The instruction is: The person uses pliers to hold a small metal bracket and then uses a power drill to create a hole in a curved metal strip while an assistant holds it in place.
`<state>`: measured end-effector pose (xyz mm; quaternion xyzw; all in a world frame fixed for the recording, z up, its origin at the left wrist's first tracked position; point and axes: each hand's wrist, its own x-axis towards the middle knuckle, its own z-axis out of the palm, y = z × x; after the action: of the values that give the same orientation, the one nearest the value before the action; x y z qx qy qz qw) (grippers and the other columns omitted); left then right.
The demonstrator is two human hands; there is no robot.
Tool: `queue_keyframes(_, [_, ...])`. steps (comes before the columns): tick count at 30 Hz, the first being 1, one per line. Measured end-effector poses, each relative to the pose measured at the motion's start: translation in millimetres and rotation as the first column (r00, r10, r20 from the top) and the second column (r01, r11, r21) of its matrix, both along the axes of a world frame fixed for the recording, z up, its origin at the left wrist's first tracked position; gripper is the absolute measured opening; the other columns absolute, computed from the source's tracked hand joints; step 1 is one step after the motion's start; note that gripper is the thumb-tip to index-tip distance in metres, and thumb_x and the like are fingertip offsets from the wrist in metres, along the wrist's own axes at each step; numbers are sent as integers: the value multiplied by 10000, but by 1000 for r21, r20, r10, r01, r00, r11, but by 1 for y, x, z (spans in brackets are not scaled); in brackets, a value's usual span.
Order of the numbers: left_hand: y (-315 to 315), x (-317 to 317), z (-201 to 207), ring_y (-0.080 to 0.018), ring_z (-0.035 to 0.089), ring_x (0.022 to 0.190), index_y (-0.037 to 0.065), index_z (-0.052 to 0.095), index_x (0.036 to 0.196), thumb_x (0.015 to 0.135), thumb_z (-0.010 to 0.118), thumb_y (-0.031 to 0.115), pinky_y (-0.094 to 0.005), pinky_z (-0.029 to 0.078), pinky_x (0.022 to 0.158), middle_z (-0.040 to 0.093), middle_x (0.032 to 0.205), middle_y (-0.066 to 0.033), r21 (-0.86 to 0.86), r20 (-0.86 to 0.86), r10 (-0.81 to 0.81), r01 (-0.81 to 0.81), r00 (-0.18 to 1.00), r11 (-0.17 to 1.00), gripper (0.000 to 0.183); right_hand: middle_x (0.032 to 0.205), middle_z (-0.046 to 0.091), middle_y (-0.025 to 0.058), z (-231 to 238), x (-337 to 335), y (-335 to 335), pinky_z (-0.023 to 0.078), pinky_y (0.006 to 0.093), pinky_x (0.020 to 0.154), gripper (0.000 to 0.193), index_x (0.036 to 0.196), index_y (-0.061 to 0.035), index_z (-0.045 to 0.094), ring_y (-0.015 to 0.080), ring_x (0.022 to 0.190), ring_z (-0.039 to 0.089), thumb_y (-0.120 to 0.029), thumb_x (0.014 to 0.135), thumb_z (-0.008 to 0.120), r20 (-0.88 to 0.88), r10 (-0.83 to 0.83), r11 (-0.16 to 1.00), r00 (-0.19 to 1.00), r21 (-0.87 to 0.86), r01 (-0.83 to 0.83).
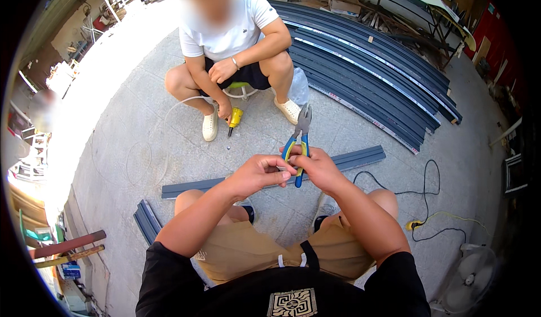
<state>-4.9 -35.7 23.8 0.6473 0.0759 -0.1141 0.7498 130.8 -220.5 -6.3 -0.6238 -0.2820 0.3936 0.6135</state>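
My right hand grips a pair of pliers by its blue and yellow handles. The metal jaws point up and away from me. Close against it on the left, my left hand has thumb and fingers pinched together near the handles. Whatever sits in that pinch is too small to make out. Beneath both hands, a long dark grey metal profile lies across the floor in front of my feet.
Opposite me a seated person holds a yellow power tool with a pale hose. Stacked dark profiles lie behind at the right. Another profile lies left. A black cord and a fan are at right.
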Motion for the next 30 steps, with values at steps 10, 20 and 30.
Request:
queue_keyframes(10, [21, -1, -15, -88, 629, 1000, 38, 787, 1206, 1064, 730, 190, -273, 520, 904, 687, 1142, 1, 194, 164, 37, -69, 986, 979, 216, 1322, 714, 176, -17, 25, -16, 544, 420, 1047, 242, 1149, 27, 733, 283, 1233, 682, -97, 1000, 587, -175, 136, 986, 975, 119, -117])
queue_keyframes(20, [37, 4, -6, -133, 692, 1025, 18, 646, 1412, 1091, 685, 199, -309, 567, 949, 728, 1123, -69, -80, 67, 594, -589, 802, 804, 371, 1455, 640, 203, 1, -10, -12, 447, 477, 1176, 277, 1083, -19, 723, 329, 1411, 585, -274, 1032, 627, -361, 321, 944, 875, 195, -266])
queue_keyframes(30, [37, -2, -7, -189, 750, 1017, 51, 650, 1190, 1060, 679, 185, -322, 586, 920, 780, 1205, -131, -173, -15, 725, -716, 688, 676, 189, 1219, 676, 142, -19, -47, 2, 500, 379, 998, 281, 1000, -11, 707, 227, 1098, 639, -279, 1079, 673, 137, 235, 972, 962, -61, -229])
